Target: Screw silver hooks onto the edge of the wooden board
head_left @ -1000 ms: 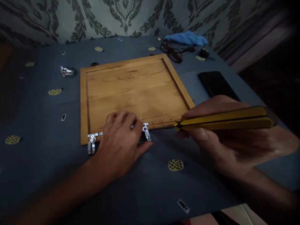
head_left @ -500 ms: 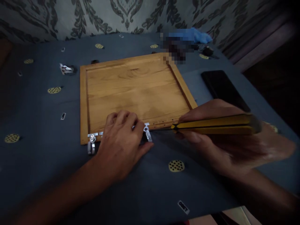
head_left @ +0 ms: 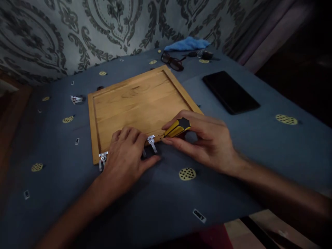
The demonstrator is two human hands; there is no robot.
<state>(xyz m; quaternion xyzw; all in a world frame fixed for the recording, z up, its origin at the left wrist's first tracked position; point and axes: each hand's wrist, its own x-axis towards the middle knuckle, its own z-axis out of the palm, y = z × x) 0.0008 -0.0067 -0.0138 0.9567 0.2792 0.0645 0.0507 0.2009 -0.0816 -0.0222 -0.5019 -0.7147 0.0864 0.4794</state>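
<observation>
A framed wooden panel [head_left: 135, 103] lies on the cloth-covered table. My left hand [head_left: 126, 150] rests over its near edge, fingers bent on the wood and thumb hanging in front. On that edge, a small silver metal hinge [head_left: 103, 157] shows left of this hand and another silver hinge [head_left: 151, 141] shows right of it; a dark curved part peeks out beside the thumb. My right hand [head_left: 207, 141] is closed around a yellow-and-black screwdriver [head_left: 177, 127], its handle tilted up. The screwdriver's tip is hidden by the fingers, close to small holes in the panel's edge.
A black phone [head_left: 230, 91] lies right of the panel. Behind are glasses [head_left: 172, 62], a blue cloth [head_left: 186, 44] and a dark wristwatch-like item [head_left: 203, 54]. A loose silver metal piece [head_left: 77, 99] sits left of the panel. The patterned wall [head_left: 116, 27] rises behind.
My right hand has moved left, close to the right-hand hinge, and tilted the screwdriver from nearly level to steeply upright. My left hand stays on the panel's edge. The camera view has shifted.
</observation>
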